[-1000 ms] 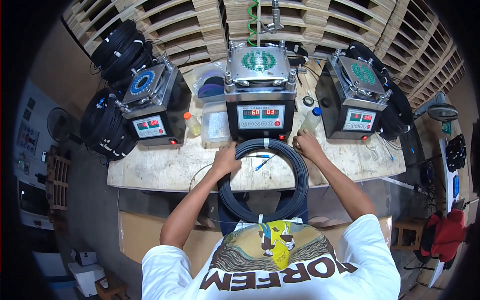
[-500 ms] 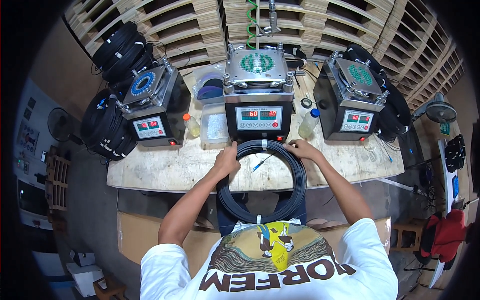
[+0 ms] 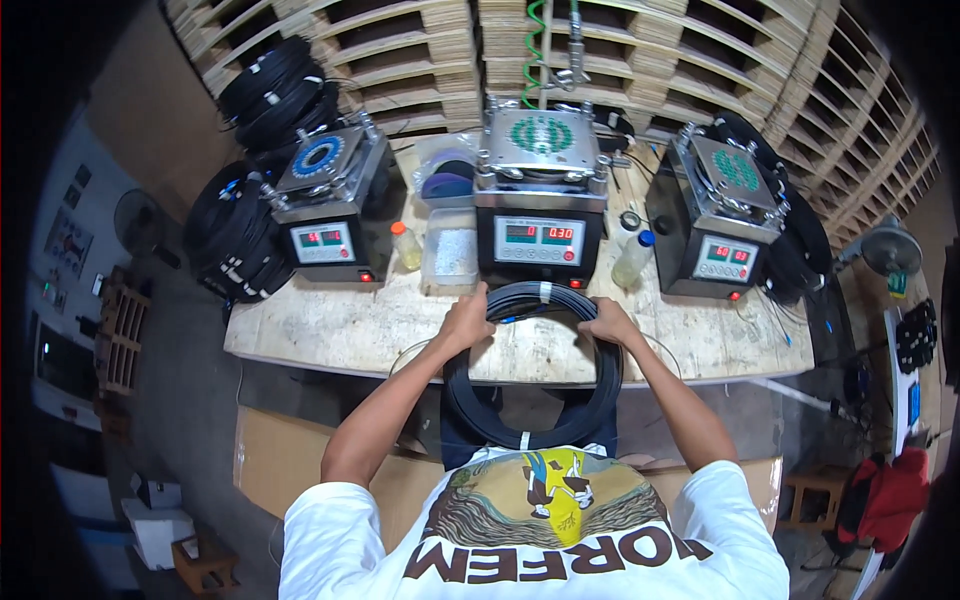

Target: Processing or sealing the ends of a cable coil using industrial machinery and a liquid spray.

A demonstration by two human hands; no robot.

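Note:
A large coil of black cable (image 3: 461, 396), tied with white tape at its far and near sides, stands tilted over the table's front edge, with its near side by my shirt. My left hand (image 3: 466, 320) is closed around the coil's far left part. On the far right part, my right hand (image 3: 610, 322) grips the same coil with bent fingers. A thin loose strand bows out beyond each hand. Just beyond the coil stands the middle polishing machine (image 3: 540, 245), with green fittings in its round top plate.
Similar machines stand left (image 3: 325, 245) and right (image 3: 722, 255) on the wooden table (image 3: 310, 325). An orange-capped bottle (image 3: 407, 250), a clear tub (image 3: 451, 255) and a blue-capped bottle (image 3: 632, 262) stand between them. Black cable coils (image 3: 235, 235) are piled far left. Pallets rise behind.
My hands have shifted inward, wrapping more of the coil's far part. The blue-tipped cable end no longer shows in the ring's opening. The scene has shifted slightly right in view.

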